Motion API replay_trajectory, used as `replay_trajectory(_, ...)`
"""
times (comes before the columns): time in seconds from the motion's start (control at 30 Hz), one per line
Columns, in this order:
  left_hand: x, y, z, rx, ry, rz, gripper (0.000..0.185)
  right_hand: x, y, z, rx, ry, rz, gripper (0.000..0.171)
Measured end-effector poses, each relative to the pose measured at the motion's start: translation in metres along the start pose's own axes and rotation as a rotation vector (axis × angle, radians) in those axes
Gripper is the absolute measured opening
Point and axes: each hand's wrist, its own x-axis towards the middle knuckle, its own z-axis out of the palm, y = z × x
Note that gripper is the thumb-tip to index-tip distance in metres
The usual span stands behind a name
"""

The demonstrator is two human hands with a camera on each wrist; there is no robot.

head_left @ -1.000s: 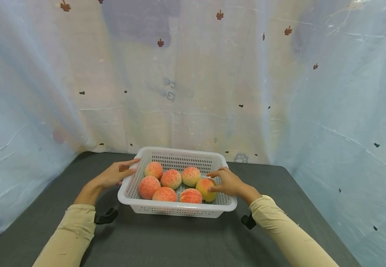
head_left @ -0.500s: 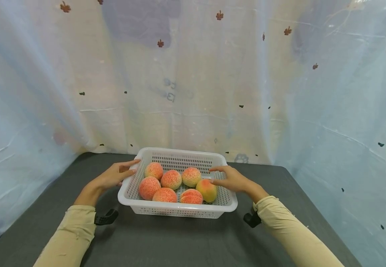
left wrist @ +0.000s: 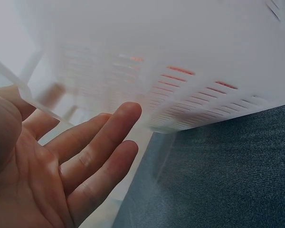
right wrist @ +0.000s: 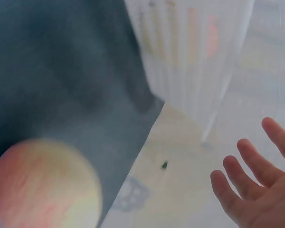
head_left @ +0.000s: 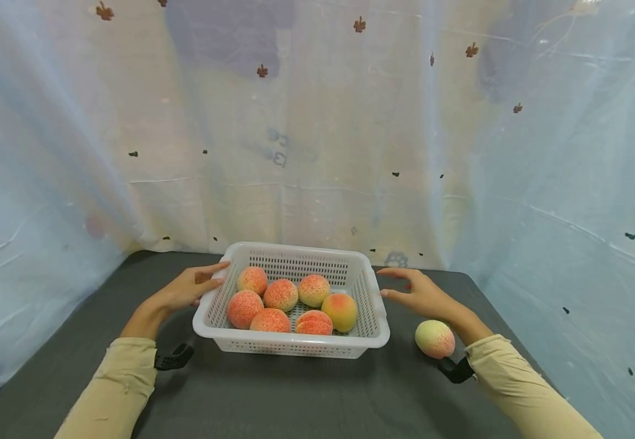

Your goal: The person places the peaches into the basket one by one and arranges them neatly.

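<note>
A white plastic basket (head_left: 292,350) stands on the dark table, with several speckled red-and-yellow peaches (head_left: 281,296) inside. At its right end lies a smoother yellow-orange fruit (head_left: 340,312). My left hand (head_left: 188,286) holds the basket's left rim, thumb and index finger over the edge; the left wrist view shows other fingers (left wrist: 104,137) below the rim, outside the slotted wall. Just outside the right rim is my right hand (head_left: 421,296), fingers spread and nothing in them. Another peach (head_left: 435,339) lies on the table beneath the right wrist, large in the right wrist view.
The dark table (head_left: 295,396) extends in front of the basket and to both sides. Behind it hangs a pale plastic curtain (head_left: 317,183) with small leaf marks. A black wrist mount (head_left: 174,356) juts from the left cuff, another (head_left: 456,369) from the right.
My right hand has let go of the yellow-orange fruit and moved right, out of the basket. The peach on the table has come into view. The left hand and basket have stayed put.
</note>
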Motion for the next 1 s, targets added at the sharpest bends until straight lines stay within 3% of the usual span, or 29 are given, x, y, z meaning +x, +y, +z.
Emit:
replay_trajectory(0.23, -0.002, 0.0, -0.001, 0.022, 0.01, -0.002, 0.066, -0.03, 0.032, -0.014, -0.023, -0.016, 0.042, 0.052)
replay_trajectory(0.53, 0.002, 0.0, 0.0, 0.033, 0.012, -0.024, 0.068, -0.069, 0.069, -0.012, 0.007, -0.026, 0.078, 0.052)
replay_trajectory(1.0, 0.001, -0.001, 0.001, 0.005, 0.008, -0.013, 0.067, -0.101, 0.087, -0.005, 0.067, 0.049, 0.1, 0.05)
